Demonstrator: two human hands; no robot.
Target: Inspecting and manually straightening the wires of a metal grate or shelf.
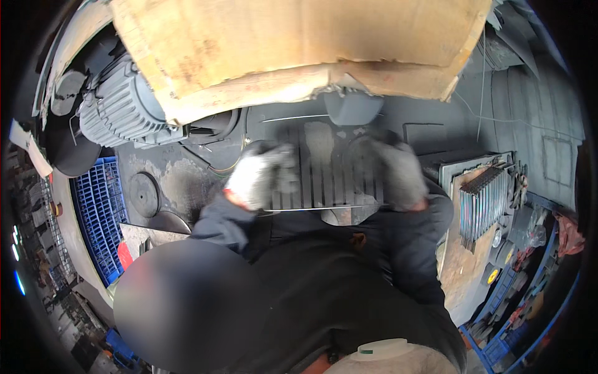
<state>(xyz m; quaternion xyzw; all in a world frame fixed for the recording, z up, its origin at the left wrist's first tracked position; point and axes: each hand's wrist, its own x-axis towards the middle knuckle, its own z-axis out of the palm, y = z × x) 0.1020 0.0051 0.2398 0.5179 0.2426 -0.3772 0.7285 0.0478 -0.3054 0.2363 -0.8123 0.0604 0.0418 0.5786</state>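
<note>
A: "Grey desk [187, 177] across the frame; what's at centre?"
B: "Dark slats [316, 184], between our left hand [255, 179] and right hand [403, 176]; we can't tell whether the blurred fingers [285, 168] grip anything."
A: "Progress?"
B: "Thin strips [483, 202] lie stacked at right; which are finished, we can't tell."

From my remote seat I could read no words or numbers; the faint marks on the cardboard [305, 43] and the small yellow disc [492, 276] were illegible.
</note>
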